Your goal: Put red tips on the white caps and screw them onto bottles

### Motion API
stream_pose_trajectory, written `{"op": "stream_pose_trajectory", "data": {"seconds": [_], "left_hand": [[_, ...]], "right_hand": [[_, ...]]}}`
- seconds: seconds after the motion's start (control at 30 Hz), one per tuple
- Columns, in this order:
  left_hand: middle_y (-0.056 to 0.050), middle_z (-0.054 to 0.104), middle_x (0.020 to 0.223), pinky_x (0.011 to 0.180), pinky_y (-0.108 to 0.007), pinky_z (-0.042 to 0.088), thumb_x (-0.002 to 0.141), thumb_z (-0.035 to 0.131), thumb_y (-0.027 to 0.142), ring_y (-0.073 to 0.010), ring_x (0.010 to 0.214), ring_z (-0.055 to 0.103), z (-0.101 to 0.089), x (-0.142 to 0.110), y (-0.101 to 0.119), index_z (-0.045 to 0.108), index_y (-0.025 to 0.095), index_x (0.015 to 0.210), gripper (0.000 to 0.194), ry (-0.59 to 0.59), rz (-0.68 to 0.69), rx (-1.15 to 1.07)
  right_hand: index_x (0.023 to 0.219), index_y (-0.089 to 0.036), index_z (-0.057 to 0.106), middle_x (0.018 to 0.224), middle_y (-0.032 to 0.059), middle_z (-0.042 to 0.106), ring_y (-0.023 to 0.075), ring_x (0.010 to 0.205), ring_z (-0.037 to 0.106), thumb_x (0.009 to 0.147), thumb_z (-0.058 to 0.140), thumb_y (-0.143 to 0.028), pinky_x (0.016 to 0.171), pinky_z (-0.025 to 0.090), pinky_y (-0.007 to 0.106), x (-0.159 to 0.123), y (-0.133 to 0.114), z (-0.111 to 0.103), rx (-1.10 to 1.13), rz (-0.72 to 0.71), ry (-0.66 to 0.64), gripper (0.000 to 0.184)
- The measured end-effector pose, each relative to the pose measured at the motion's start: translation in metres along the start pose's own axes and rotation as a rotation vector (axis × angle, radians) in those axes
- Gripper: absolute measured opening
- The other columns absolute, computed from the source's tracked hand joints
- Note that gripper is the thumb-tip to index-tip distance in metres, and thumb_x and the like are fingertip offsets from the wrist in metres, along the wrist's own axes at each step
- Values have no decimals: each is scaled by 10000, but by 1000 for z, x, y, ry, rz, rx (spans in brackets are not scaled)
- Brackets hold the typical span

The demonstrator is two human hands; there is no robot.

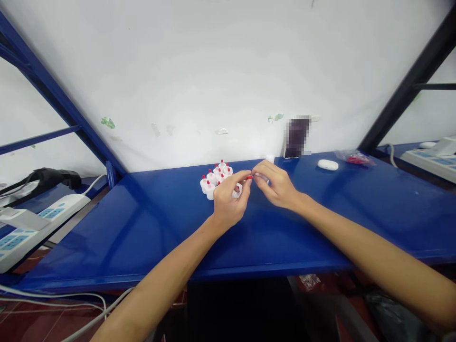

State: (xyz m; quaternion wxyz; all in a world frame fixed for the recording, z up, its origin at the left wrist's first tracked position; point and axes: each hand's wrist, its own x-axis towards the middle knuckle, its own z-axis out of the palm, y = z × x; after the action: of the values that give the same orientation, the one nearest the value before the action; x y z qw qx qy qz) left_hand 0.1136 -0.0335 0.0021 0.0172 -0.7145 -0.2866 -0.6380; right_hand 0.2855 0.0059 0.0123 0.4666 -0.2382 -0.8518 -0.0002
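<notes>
My left hand point(230, 197) has thumb and forefinger pinched on a small red cap point(249, 177). Close against it, my right hand point(276, 185) is closed with its fingertips together around a small whitish piece point(262, 177); its kind is hard to make out, as the fingers cover most of it. Both hands meet above the blue table. Just behind and left of my left hand stands a cluster of several small white bottles point(210, 191) with red tips, partly covered by that hand. A white object point(270, 158) shows behind my right hand.
A phone-like dark object point(297, 137), blurred out, leans on the wall. To the right on the blue table point(149, 228) lie a white oval case point(327, 165) and a clear bag with red pieces point(354, 157). White power strips point(53, 213) sit beyond the left edge.
</notes>
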Motion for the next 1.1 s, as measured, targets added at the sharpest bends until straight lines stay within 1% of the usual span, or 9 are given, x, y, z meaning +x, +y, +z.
{"op": "stream_pose_trajectory", "data": {"seconds": [0.07,0.2,0.3,0.43,0.57,0.7,0.87,1.0,1.1], "left_hand": [[-56,753,960,667,-236,554,942,611,224,-134,773,700,1,-1,0,679,171,1075,158,0,-12,16],[-34,759,887,633,-223,538,939,620,218,-117,703,685,1,-2,0,704,174,1001,113,-21,9,24],[-34,758,892,632,-223,537,948,614,231,-115,699,682,1,-2,0,706,175,998,118,-43,-4,12],[-45,757,904,649,-234,544,958,603,245,-129,736,691,1,-3,-1,704,169,998,133,-67,-4,11],[-58,758,937,743,-264,576,960,588,225,-151,820,710,0,-3,0,702,166,1007,137,-93,16,-11],[-80,753,1012,848,-322,586,982,498,201,-175,901,719,-4,-2,2,693,160,1078,221,-132,55,-66],[-108,742,1063,900,-363,579,993,444,232,-200,999,705,-6,-2,2,685,157,1102,275,-174,79,-93],[-108,744,1072,912,-373,573,989,448,242,-209,1008,702,-7,-3,1,690,161,1104,279,-182,61,-103],[-109,741,1068,914,-375,566,986,450,248,-213,1011,698,-7,-3,0,688,159,1099,277,-189,53,-112]], "right_hand": [[1026,-230,587,884,53,575,199,774,554,963,453,-218,691,467,334,-1,0,1,1,-14,3,148],[1019,-223,569,853,45,562,191,733,540,941,449,-187,646,446,325,-2,0,2,-14,-28,-5,148],[1013,-226,537,867,44,586,188,732,554,912,454,-175,654,444,323,-2,-2,2,-29,4,-27,140],[1048,-238,481,880,28,601,165,658,536,881,464,-190,615,432,306,-4,-4,5,-45,79,-33,175],[1049,-241,451,896,25,570,153,642,504,864,491,-197,603,424,301,-5,-4,5,-20,64,-32,194],[1018,-243,456,903,23,531,151,640,477,834,586,-288,588,418,304,-4,-4,3,44,45,-42,231],[964,-241,473,832,7,561,146,609,480,902,542,-405,591,412,298,-4,-3,2,72,124,-54,189],[953,-243,474,732,-25,559,137,560,470,913,536,-408,562,387,278,-4,-4,2,74,179,-79,180],[994,-240,474,783,-14,582,132,559,486,884,557,-361,561,397,277,-3,-5,3,73,172,-59,183]]}}
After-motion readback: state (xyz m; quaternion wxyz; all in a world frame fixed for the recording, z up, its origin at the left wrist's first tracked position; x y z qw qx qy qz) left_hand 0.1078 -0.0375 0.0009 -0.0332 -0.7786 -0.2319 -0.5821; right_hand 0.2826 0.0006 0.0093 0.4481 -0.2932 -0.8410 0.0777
